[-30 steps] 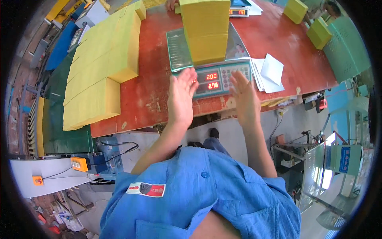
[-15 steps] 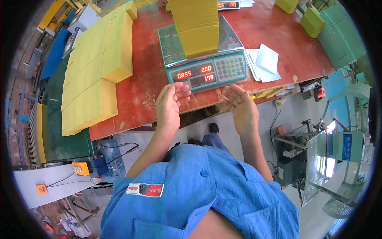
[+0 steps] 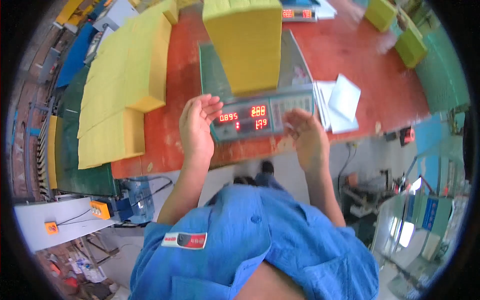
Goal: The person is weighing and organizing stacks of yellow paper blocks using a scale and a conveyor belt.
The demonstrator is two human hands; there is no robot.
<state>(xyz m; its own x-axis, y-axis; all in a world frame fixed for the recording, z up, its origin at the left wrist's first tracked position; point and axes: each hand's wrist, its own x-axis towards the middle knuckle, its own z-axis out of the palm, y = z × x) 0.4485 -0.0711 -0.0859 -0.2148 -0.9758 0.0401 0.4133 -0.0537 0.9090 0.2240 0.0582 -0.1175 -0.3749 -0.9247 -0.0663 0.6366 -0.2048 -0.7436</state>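
A digital weighing scale point(image 3: 272, 119) with lit red digits faces me at the front of the red table. On its metal pan stands a tall block of stacked yellow paper point(image 3: 245, 47), wider at the top. My left hand point(image 3: 196, 130) is open, empty and loosely curled beside the left end of the scale's display panel. My right hand point(image 3: 310, 137) hovers by the keypad at the panel's right end, slightly blurred, its fingers apart with nothing in them. Neither hand touches the yellow block.
Long rows of yellow paper stacks point(image 3: 122, 75) line the table's left side. White sheets point(image 3: 342, 102) lie right of the scale. Two yellow blocks point(image 3: 410, 46) stand at the far right by a green perforated panel point(image 3: 445, 72). A second scale point(image 3: 298, 13) sits behind.
The head view has shifted, so the scale and yellow block appear lower and closer. My hands are slightly farther apart, now flanking the scale's front panel; both stay empty.
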